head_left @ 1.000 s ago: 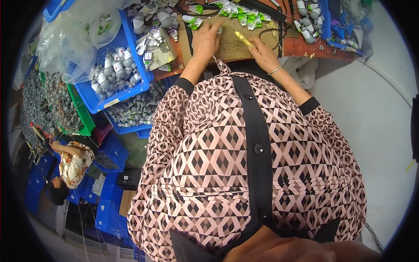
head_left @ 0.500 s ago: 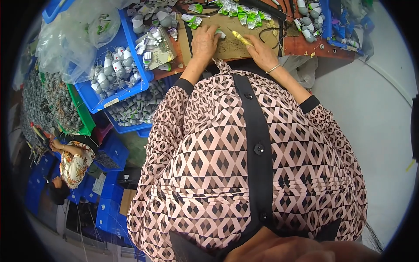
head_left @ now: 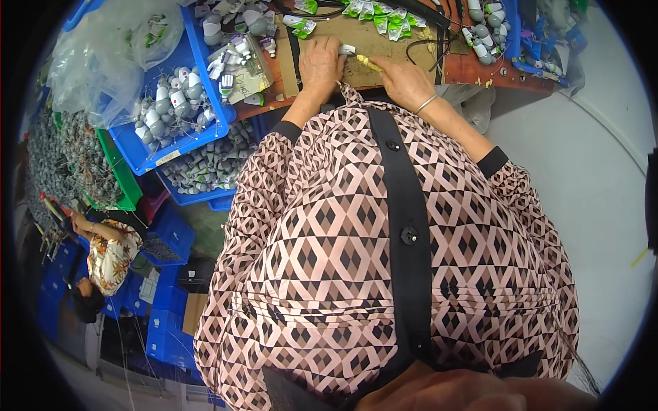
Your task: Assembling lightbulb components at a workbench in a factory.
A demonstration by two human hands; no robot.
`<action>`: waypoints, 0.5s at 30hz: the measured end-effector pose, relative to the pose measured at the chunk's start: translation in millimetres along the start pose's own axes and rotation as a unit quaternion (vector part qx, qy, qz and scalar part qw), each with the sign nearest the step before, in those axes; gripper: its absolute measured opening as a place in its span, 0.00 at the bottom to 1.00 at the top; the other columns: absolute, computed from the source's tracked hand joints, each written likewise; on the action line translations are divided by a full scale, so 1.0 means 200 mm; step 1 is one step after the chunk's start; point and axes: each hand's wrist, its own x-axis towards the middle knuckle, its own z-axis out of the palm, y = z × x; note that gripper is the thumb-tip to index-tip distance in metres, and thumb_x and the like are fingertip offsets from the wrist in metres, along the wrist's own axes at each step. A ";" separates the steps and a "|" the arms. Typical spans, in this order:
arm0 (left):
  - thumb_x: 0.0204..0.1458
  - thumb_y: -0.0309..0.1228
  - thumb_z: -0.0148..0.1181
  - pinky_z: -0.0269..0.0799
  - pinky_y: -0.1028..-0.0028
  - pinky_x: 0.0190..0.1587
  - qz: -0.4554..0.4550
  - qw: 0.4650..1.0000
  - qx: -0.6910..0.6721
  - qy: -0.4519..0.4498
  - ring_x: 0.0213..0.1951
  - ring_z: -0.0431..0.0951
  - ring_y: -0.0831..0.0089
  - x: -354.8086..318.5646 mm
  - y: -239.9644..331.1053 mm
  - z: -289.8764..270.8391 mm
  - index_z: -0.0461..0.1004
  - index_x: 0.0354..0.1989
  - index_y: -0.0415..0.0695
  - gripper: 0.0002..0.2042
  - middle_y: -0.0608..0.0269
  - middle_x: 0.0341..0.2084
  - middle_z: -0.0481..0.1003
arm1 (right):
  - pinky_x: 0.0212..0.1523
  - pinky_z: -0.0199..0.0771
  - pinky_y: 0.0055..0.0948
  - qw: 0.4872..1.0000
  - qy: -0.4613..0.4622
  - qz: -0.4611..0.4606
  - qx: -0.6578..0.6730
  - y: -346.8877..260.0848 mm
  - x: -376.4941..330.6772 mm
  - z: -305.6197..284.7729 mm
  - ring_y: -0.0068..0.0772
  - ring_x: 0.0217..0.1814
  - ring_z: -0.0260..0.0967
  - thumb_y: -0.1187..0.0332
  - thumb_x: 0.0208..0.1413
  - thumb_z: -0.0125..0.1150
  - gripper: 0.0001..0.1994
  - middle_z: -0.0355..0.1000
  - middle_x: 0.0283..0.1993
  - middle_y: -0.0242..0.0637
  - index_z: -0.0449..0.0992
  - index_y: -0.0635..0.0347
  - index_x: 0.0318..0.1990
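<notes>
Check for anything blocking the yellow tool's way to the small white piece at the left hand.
Nothing visible does. The yellow tool in the right hand points toward the small white piece at the left hand, with no object between them. The green-and-white parts lie farther up the picture. Contact is too small to tell.

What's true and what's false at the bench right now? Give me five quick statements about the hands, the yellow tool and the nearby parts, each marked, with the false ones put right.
1. The right hand holds a slim yellow pen-shaped tool. True.
2. The tool points away from the left hand. False: it points toward it.
3. A small white plastic piece is at the left hand's fingers. True.
4. A thin metal bangle circles the left wrist. False: the bangle is on the right wrist.
5. Clear-and-green plastic pieces lie toward the far side of the flat brown board. True.
</notes>
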 end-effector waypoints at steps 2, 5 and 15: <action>0.38 0.31 0.62 0.65 0.64 0.36 0.006 1.000 0.017 -0.008 0.37 0.69 0.59 0.01 0.02 -0.01 0.70 0.33 0.46 0.12 0.60 0.32 0.70 | 0.38 0.67 0.45 0.999 0.036 -0.024 0.010 0.01 -0.01 0.01 0.53 0.36 0.68 0.70 0.51 0.47 0.17 0.71 0.33 0.51 0.69 0.55 0.50; 0.39 0.32 0.62 0.64 0.63 0.37 0.006 1.000 0.030 -0.007 0.38 0.69 0.59 0.00 0.03 -0.01 0.69 0.33 0.46 0.13 0.60 0.32 0.70 | 0.37 0.67 0.45 1.000 0.007 0.010 0.010 -0.01 0.00 -0.01 0.53 0.37 0.68 0.70 0.51 0.47 0.17 0.71 0.33 0.51 0.69 0.55 0.49; 0.38 0.33 0.62 0.64 0.63 0.36 0.009 0.999 0.031 -0.024 0.37 0.69 0.60 0.00 0.05 0.00 0.66 0.31 0.45 0.13 0.60 0.31 0.70 | 0.35 0.68 0.45 1.000 0.004 0.008 0.022 0.00 0.00 0.01 0.53 0.33 0.69 0.69 0.51 0.46 0.16 0.71 0.30 0.53 0.70 0.55 0.49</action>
